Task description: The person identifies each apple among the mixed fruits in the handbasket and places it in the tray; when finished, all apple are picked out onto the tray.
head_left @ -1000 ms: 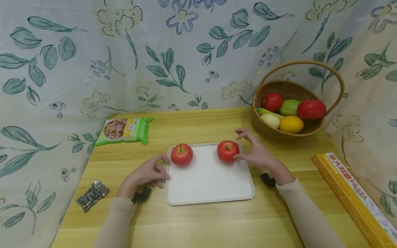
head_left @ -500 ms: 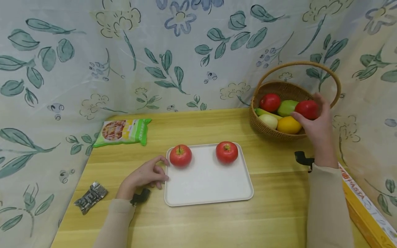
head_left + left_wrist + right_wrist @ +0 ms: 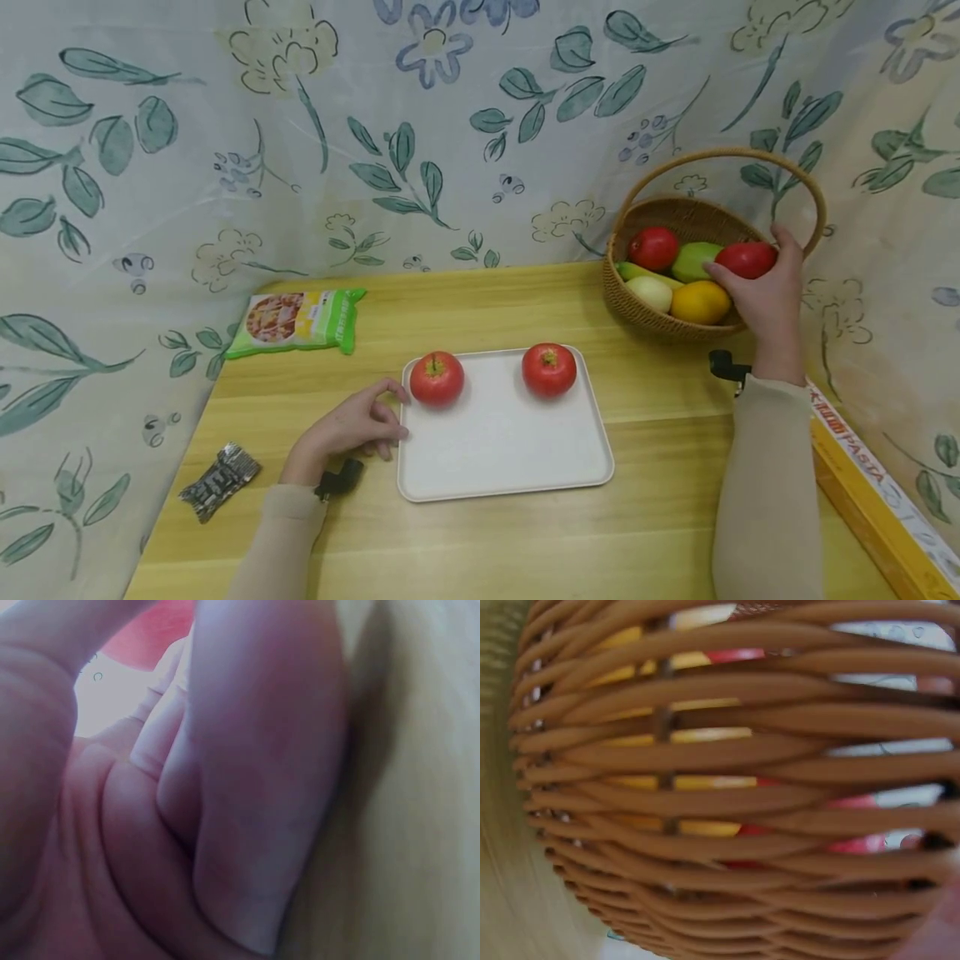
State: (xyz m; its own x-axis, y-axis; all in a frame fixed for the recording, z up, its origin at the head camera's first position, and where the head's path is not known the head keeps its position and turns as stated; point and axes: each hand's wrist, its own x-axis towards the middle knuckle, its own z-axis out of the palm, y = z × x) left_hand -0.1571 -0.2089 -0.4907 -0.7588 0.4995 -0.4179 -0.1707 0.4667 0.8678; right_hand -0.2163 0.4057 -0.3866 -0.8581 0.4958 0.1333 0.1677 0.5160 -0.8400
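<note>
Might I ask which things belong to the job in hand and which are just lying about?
Belongs, apparently:
white rectangular tray, left hand at its edge
two round red fruits on the tray
brown wicker basket of fruit
oblong red fruit, gripped by the right hand

Just lying about, apparently:
green-white plastic packet
small silver-black packet
long yellow cardboard pasta box

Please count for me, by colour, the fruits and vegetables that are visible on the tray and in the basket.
Red fruits: 4
Green piece: 1
Yellow-green long piece: 1
Yellow piece: 1
Pale piece: 1
Total visible: 8
</note>
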